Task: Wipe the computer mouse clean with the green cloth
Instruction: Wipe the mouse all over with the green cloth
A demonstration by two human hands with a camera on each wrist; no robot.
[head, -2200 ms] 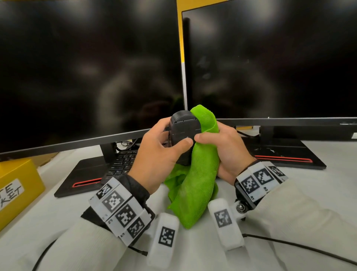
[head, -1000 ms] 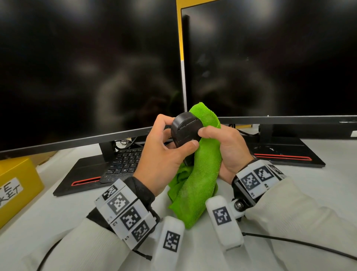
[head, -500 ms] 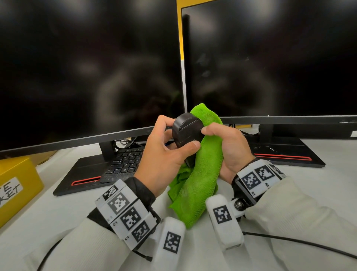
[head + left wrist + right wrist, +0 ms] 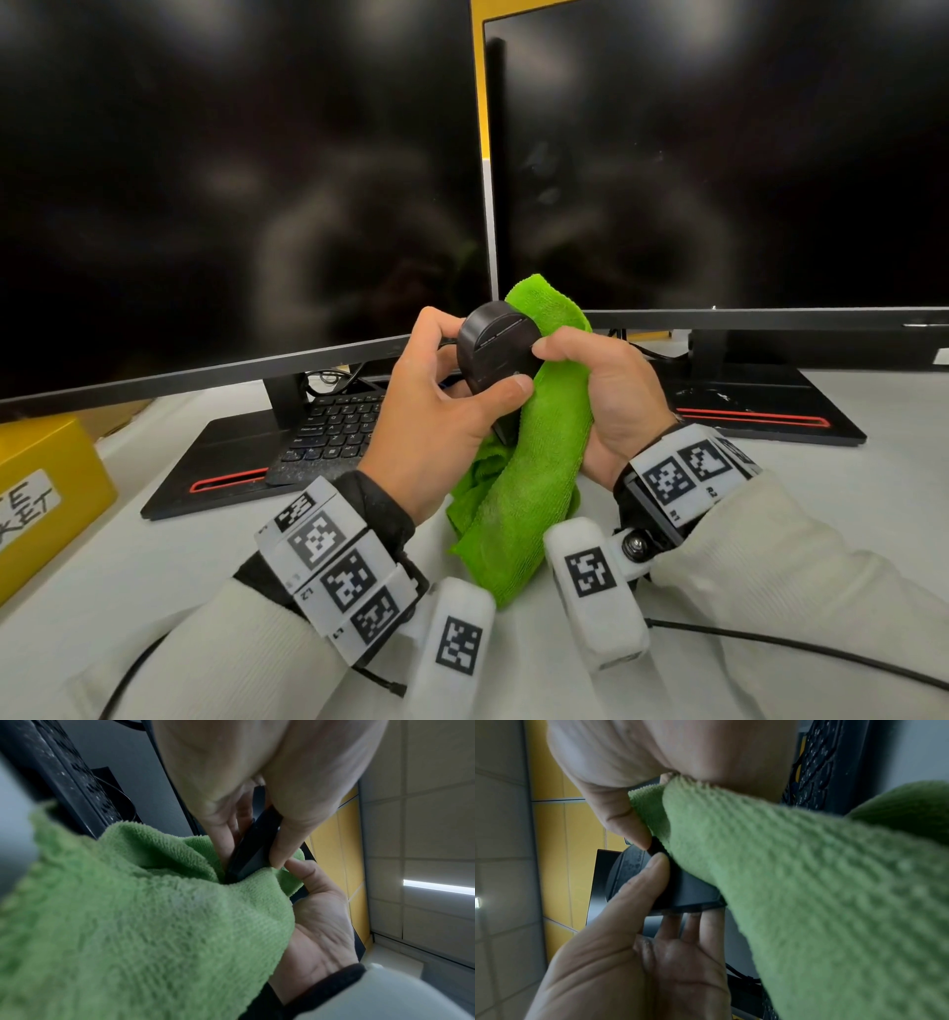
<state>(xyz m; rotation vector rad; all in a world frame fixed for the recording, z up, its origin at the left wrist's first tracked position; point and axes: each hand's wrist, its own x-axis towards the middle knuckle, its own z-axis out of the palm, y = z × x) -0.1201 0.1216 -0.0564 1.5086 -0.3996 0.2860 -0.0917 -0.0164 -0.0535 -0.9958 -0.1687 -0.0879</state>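
Note:
A black computer mouse (image 4: 495,349) is held up in front of the monitors, its underside toward me. My left hand (image 4: 441,406) grips it, thumb across its near face and fingers curled behind. My right hand (image 4: 606,390) holds the green cloth (image 4: 534,462) wrapped against the mouse's right and far side, thumb tip on the mouse's edge. The cloth's loose end hangs down to the table. In the left wrist view the mouse (image 4: 257,839) shows between thumb and fingers above the cloth (image 4: 154,923). The right wrist view shows the mouse (image 4: 685,888) beside the cloth (image 4: 808,892).
Two dark monitors (image 4: 231,180) (image 4: 719,154) stand close behind the hands on black bases with red stripes (image 4: 750,416). A black keyboard (image 4: 334,426) lies under the left monitor. A yellow box (image 4: 46,493) sits at the left. A black cable (image 4: 796,647) crosses the white table at lower right.
The mouse has tilted a little in my left hand, and the right hand with the cloth has shifted slightly up along its right side. Both hands keep their hold.

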